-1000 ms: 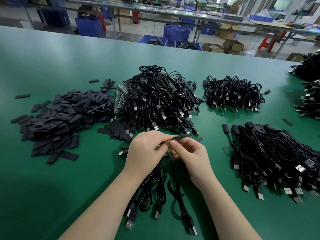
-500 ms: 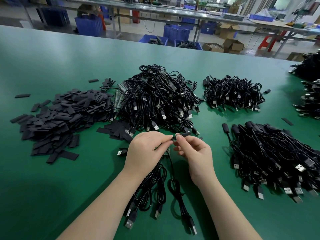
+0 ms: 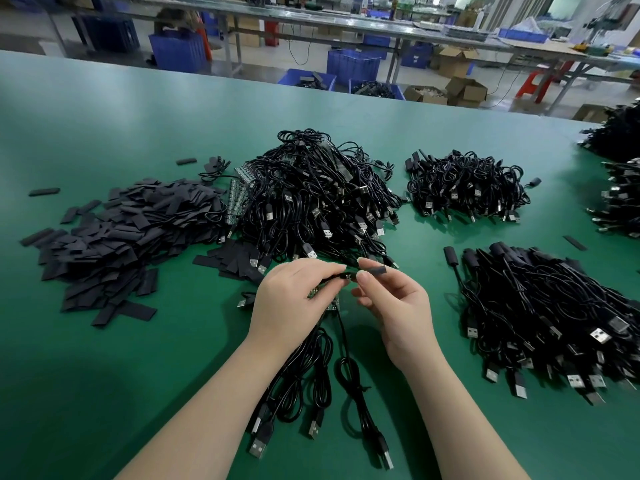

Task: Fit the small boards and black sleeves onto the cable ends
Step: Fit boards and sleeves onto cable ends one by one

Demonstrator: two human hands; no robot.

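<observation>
— What was the surface, the room?
— A green table (image 3: 104, 341) in a workshop; blue bins (image 3: 353, 65) stood beyond it.
— How many piles near the big cable heap (image 3: 311, 199)?
— One sleeve pile (image 3: 114, 233) left of it, two cable piles right.
— The hands?
— In front of that heap: the left hand (image 3: 291, 299) pinched a cable end (image 3: 341, 277), the right hand (image 3: 391, 303) pinched a sleeve (image 3: 375, 271).

I see a green table (image 3: 104, 341) carrying a heap of flat black sleeves (image 3: 114, 237), several piles of black USB cables (image 3: 311, 206), and 4 loose cables (image 3: 311, 386) nearest me.
</observation>
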